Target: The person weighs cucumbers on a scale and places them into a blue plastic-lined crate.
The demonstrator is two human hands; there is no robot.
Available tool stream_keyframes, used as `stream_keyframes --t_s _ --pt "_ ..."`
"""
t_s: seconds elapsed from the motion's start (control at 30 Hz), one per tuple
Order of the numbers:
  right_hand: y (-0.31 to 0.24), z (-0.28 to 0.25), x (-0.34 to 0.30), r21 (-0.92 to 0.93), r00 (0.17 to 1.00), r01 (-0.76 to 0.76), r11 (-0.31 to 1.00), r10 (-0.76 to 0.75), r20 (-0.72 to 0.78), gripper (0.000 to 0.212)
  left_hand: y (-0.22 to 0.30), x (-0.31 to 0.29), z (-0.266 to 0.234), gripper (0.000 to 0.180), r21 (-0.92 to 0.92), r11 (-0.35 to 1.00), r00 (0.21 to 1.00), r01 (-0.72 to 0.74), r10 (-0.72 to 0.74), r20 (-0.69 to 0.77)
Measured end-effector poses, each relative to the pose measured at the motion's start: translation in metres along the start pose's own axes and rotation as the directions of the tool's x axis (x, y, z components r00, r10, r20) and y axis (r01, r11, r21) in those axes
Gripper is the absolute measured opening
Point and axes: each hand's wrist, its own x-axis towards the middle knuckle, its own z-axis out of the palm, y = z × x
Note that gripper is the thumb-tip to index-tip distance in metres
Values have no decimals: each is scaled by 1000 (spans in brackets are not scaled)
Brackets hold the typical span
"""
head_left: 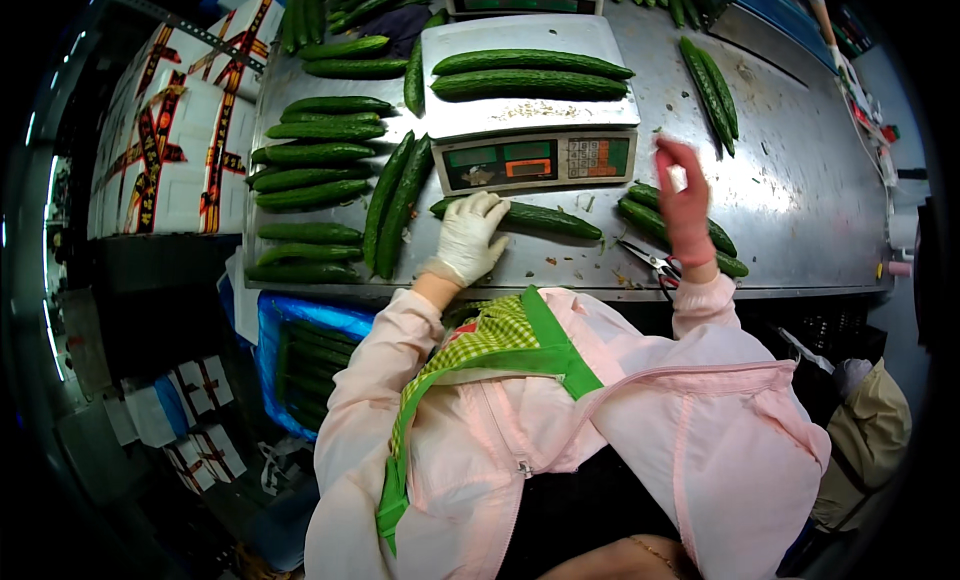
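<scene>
My left hand (470, 238), in a thin white glove, is closed over the left end of a cucumber (552, 220) lying in front of the digital scale (540, 158). My right hand (686, 202), in a pinkish-red glove, is raised to the right of the scale. Motion blurs its fingers; a gap shows between thumb and fingers, and I see nothing in it. Two cucumbers (530, 84) lie side by side on the scale's pan. Scissors (655, 264) with dark handles rest below my right hand, next to more cucumbers (645, 218).
Rows of cucumbers (312, 172) cover the left of the metal table (790, 210). Two more cucumbers (712, 92) lie at the far right. A second scale (522, 0) stands behind. Taped white boxes (180, 150) are stacked left. A blue-lined container (268, 365) of cucumbers sits below the table's edge.
</scene>
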Motion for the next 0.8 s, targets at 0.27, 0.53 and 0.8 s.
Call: stream_keyframes --t_s 0.27,0.53,0.8 --pt "-15 68 -78 -341 665 315 886 51 745 60 14 -10 12 60 126 987 993 100 -107 52" --pt "-24 99 -90 -127 669 373 919 -172 723 51 1 -47 21 46 33 991 973 133 -125 -193" --pt "-12 113 -89 -164 685 408 898 -182 706 51 -32 -97 10 17 -15 940 761 342 -286 -583"
